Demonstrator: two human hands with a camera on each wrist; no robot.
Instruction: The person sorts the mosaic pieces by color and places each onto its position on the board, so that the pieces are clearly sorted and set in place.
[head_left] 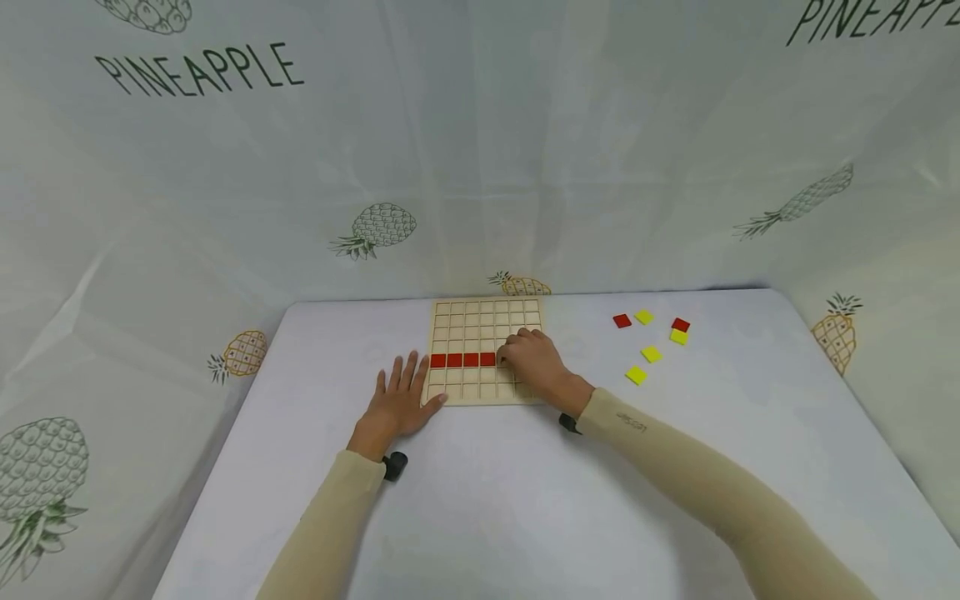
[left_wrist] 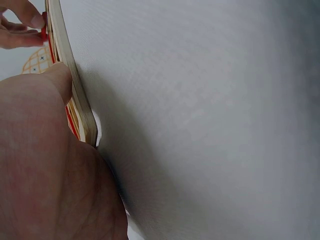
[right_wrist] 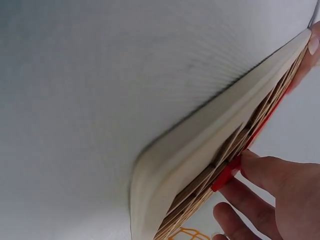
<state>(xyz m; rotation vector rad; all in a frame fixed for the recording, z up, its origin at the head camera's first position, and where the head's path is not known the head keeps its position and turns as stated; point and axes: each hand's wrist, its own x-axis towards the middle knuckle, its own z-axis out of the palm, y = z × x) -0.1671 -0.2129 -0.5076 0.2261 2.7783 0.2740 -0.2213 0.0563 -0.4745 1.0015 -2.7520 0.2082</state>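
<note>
Sitting within right grip [right_wrist: 292, 192]: red tile [right_wrist: 227, 173].

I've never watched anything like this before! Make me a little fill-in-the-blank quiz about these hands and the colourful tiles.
1. In the head view, ____ red tiles lie in a row on the wooden board, left of the right hand.
2. The right hand pinches a tile coloured ____.
3. Of the board's left and right sides, the left hand touches the ____ one.
4. The loose tiles on the table are red and ____.

Missing words: four; red; left; yellow.
</note>
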